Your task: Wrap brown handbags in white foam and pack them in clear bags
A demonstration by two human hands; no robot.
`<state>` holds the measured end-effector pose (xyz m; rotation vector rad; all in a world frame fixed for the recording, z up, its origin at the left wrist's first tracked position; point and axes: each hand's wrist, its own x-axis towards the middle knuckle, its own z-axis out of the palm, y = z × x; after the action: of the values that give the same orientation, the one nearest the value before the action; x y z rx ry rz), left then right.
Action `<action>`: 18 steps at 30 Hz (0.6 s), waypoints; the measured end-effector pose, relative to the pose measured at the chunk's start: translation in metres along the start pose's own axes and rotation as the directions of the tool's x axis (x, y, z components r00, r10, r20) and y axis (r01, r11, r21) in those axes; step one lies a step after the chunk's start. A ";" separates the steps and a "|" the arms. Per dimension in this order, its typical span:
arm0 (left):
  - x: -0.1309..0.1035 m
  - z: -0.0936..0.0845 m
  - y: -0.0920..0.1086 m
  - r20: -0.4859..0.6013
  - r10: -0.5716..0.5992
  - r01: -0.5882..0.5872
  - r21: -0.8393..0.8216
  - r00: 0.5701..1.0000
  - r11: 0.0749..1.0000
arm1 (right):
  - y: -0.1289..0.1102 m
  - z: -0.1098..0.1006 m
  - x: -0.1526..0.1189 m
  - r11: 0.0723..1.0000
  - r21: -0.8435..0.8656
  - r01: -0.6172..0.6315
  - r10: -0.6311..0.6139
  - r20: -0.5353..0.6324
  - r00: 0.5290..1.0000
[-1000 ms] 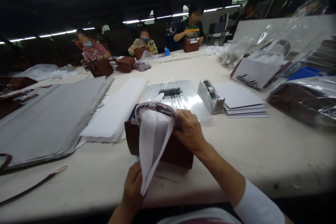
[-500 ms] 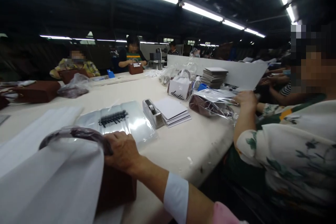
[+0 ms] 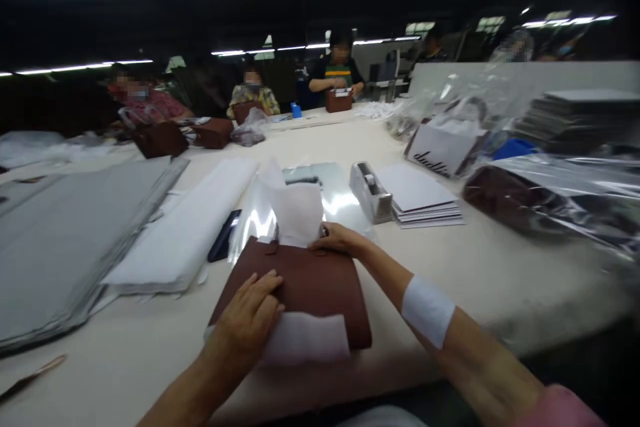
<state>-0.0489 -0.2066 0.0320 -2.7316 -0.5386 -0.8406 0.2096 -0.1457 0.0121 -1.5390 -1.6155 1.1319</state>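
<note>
A brown handbag [image 3: 320, 280] lies on the table in front of me, with white tissue paper [image 3: 299, 210] standing up at its far edge and another white sheet [image 3: 305, 339] along its near edge. My left hand [image 3: 253, 310] rests on the bag's left part, fingers spread over the brown surface. At the bag's far right edge, my right hand [image 3: 335, 239] has its fingers closed beside the tissue; what they grip is hard to make out. Clear plastic sleeves [image 3: 333, 180] lie just beyond the bag.
A tape dispenser [image 3: 371, 193] and white cards [image 3: 420, 193] are beyond my right hand. White tissue [image 3: 187, 227] and grey sheets [image 3: 85, 233] lie left. A plastic-wrapped bag [image 3: 525, 200] is right. Several people sit across the table [image 3: 310, 137].
The view has swung left and down. The brown bag now lies flat before me, the large white sheet no longer drapes over it, and my left hand has come into view on it.
</note>
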 end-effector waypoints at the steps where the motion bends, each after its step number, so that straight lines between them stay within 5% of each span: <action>1: 0.002 0.002 -0.003 0.029 -0.020 0.020 0.016 0.999 1.000 | 0.007 0.001 0.007 1.000 0.007 -0.012 0.012 0.018 1.000; 6: 0.011 0.007 -0.001 0.116 -0.108 0.106 0.025 0.987 0.994 | 0.000 -0.013 0.006 0.998 -0.049 -0.033 0.032 -0.028 0.999; 9: 0.011 0.006 0.002 0.130 -0.126 0.126 0.006 0.983 0.992 | -0.028 -0.015 -0.036 0.985 -0.173 0.015 -0.064 -0.285 0.956; 10: 0.011 0.006 0.002 0.128 -0.128 0.129 0.000 0.984 0.992 | -0.036 -0.010 -0.054 0.949 -0.300 0.099 -0.214 -0.379 0.901; 14: 0.009 0.010 0.004 0.097 -0.090 0.091 -0.001 0.991 0.996 | -0.050 0.022 -0.109 0.663 -0.579 0.474 -0.620 -0.070 0.781; 18: 0.019 0.005 -0.006 -0.027 0.018 -0.020 -0.054 0.999 0.998 | -0.025 0.047 -0.110 0.478 -0.685 0.550 -0.720 0.054 0.692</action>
<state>-0.0341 -0.1944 0.0400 -2.7654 -0.4909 -0.8975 0.1699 -0.2603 0.0270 -1.1428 -2.2615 -0.0973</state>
